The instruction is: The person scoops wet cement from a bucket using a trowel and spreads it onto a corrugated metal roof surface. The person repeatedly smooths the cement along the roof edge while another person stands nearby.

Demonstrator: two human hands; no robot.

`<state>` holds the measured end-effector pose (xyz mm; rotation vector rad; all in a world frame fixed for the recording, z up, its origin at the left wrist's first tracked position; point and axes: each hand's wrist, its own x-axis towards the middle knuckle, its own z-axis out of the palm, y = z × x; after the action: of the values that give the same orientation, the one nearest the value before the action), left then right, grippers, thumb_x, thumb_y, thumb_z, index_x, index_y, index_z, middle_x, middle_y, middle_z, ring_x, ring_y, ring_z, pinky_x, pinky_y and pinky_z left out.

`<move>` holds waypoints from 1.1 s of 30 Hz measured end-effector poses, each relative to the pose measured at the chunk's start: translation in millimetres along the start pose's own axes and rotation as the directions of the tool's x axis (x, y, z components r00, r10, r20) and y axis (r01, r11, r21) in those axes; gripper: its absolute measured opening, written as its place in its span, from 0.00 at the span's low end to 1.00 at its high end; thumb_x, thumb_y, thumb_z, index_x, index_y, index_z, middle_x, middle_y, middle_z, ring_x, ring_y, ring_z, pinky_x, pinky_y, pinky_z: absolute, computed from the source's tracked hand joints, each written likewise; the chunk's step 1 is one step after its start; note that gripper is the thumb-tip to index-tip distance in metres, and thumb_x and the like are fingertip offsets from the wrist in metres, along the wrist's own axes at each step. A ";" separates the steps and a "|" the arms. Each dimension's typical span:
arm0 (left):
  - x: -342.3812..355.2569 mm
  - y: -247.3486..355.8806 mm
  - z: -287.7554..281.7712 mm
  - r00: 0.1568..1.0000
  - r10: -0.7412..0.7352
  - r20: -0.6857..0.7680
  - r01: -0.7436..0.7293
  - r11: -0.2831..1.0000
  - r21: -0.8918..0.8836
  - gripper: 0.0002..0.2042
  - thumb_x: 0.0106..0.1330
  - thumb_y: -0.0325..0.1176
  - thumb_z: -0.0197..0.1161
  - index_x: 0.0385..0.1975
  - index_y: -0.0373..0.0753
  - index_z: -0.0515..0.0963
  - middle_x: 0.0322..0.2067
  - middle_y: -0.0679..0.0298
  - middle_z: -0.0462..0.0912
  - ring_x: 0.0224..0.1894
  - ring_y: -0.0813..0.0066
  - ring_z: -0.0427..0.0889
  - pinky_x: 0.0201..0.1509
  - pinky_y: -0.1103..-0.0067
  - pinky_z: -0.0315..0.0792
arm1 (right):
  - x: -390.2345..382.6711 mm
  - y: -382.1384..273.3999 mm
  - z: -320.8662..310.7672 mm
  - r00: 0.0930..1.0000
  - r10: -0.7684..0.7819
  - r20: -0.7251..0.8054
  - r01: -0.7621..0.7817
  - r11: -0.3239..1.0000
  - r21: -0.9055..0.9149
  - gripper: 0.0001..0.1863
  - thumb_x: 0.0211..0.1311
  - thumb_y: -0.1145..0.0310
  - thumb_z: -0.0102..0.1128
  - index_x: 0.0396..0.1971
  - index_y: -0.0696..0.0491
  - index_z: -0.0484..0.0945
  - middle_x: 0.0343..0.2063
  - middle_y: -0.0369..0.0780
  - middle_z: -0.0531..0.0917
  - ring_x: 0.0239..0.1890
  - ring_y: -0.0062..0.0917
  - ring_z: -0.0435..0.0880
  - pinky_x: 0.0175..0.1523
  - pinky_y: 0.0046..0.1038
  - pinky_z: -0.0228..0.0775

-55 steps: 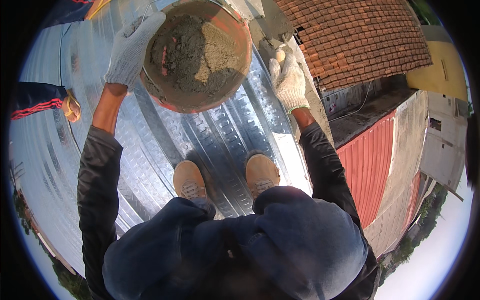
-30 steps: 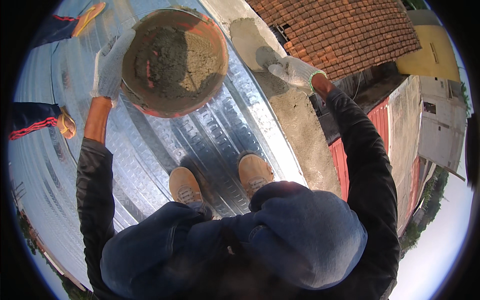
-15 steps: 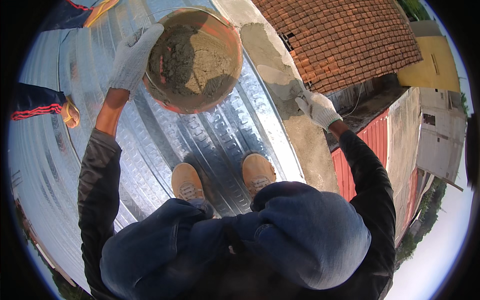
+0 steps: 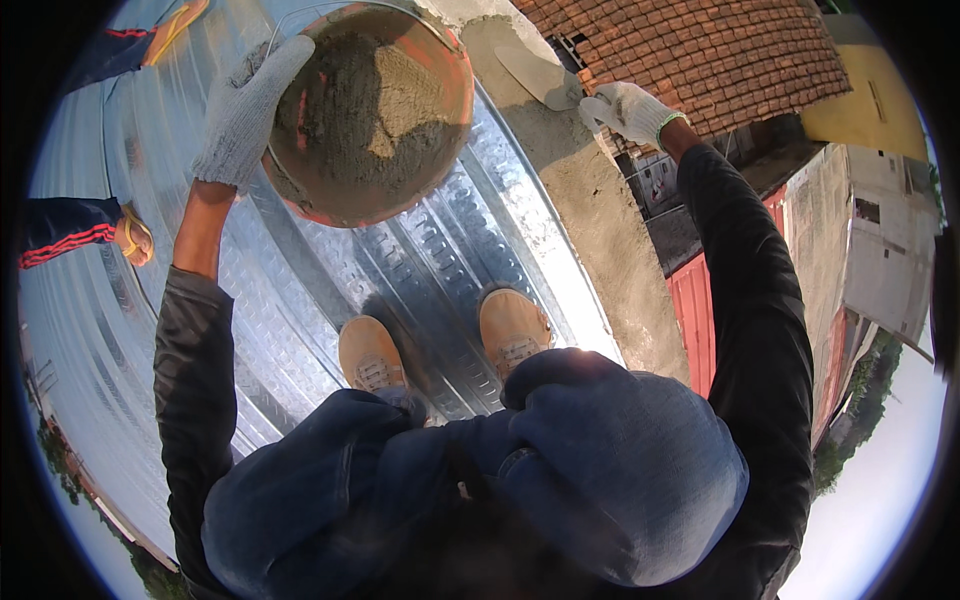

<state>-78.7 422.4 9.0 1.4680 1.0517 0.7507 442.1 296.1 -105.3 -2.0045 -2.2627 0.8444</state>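
My left hand (image 4: 248,115), in a whitish knit glove, grips the left rim of an orange bucket (image 4: 460,85). Wet grey mortar (image 4: 345,125) partly fills the bucket, and a thin wire handle arcs over its far side. At the right, my gloved right hand (image 4: 635,112) is closed round a trowel's handle, which the fingers mostly hide. The trowel's blade (image 4: 535,75) points away to the left and lies flat over fresh mortar along the top of a wall (image 4: 600,235).
I stand on a shiny corrugated metal roof (image 4: 300,290), in tan shoes (image 4: 368,350). Another person's feet in yellow sandals (image 4: 133,235) are at the left. Beyond the wall lie a tiled roof (image 4: 690,60), a red metal sheet (image 4: 692,310) and lower buildings.
My right hand has moved the trowel farther away along the wall top, its blade now more fully visible. The bucket and my left hand have shifted slightly left in view.
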 end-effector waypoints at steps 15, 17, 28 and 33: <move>9.3 -5.3 -9.8 1.000 0.012 -0.029 -0.010 0.995 0.095 0.19 0.79 0.48 0.68 0.57 0.39 0.88 0.45 0.69 0.89 0.47 0.81 0.85 0.55 0.79 0.79 | -266.5 -26.3 65.8 0.957 0.149 0.248 -0.211 0.946 0.247 0.20 0.81 0.51 0.60 0.45 0.57 0.81 0.26 0.47 0.81 0.29 0.42 0.84 0.38 0.41 0.77; 7.1 -3.5 -12.1 1.000 0.021 -0.010 -0.019 0.993 0.117 0.20 0.78 0.50 0.69 0.56 0.39 0.88 0.45 0.69 0.89 0.46 0.81 0.85 0.55 0.78 0.79 | -279.8 -23.6 80.4 0.983 0.085 0.161 -0.117 0.972 0.205 0.20 0.81 0.51 0.60 0.47 0.56 0.81 0.28 0.50 0.82 0.33 0.50 0.86 0.40 0.45 0.78; -27.3 26.3 40.5 0.999 0.025 -0.042 -0.013 0.966 0.259 0.21 0.75 0.53 0.71 0.46 0.38 0.88 0.36 0.72 0.84 0.39 0.84 0.79 0.47 0.81 0.76 | -165.5 -19.1 51.1 0.991 0.091 -0.096 -0.110 0.968 -0.225 0.22 0.78 0.46 0.58 0.43 0.53 0.81 0.35 0.50 0.87 0.42 0.50 0.89 0.46 0.49 0.81; -51.6 43.0 56.3 0.993 -0.102 -0.064 0.119 0.911 0.396 0.17 0.80 0.46 0.67 0.52 0.37 0.88 0.41 0.73 0.87 0.43 0.85 0.80 0.50 0.83 0.75 | -76.6 -23.3 27.2 0.980 0.139 -0.141 -0.166 0.964 -0.207 0.29 0.78 0.41 0.56 0.44 0.56 0.86 0.36 0.53 0.90 0.46 0.52 0.90 0.50 0.49 0.82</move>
<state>-40.4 353.1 46.6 1.7238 1.3676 0.5039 425.4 214.1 -93.3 -2.2766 -2.2404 0.4751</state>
